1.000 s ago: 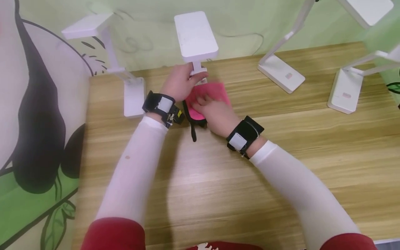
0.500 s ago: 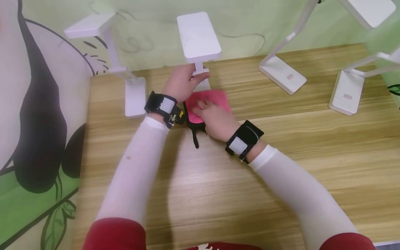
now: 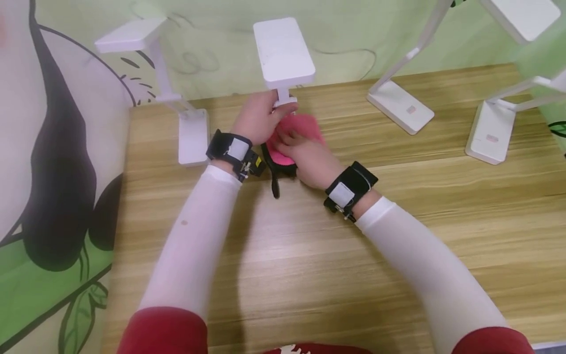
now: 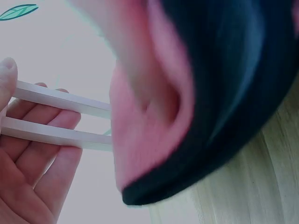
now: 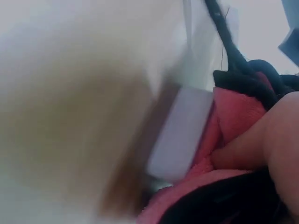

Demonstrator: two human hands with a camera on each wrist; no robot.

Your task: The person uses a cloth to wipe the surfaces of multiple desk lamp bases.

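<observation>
My left hand (image 3: 258, 118) grips the arm of a white desk lamp (image 3: 285, 51), its thumb across the front near the hinge. In the left wrist view, two pale lamp bars (image 4: 65, 135) run between the thumb and the curled fingers. My right hand (image 3: 316, 160) holds a pink cleaning cloth (image 3: 309, 125) with black edging and a black loop over the lamp's base, bent fingers pushing into it. The right wrist view has the white base (image 5: 182, 133) showing beside the folded cloth, which hides most of the base in the head view.
Another white lamp (image 3: 193, 137) stands at the left, close to my left wrist. Two more lamps, one with its base (image 3: 400, 105) turned aslant and another base (image 3: 491, 130), stand at the right. The wooden table (image 3: 309, 275) meets a green painted wall (image 3: 345, 29).
My right hand and the cloth slid toward me along the lamp base, then back toward the lamp arm. The left hand keeps its grip on the arm, and the lamp stays put.
</observation>
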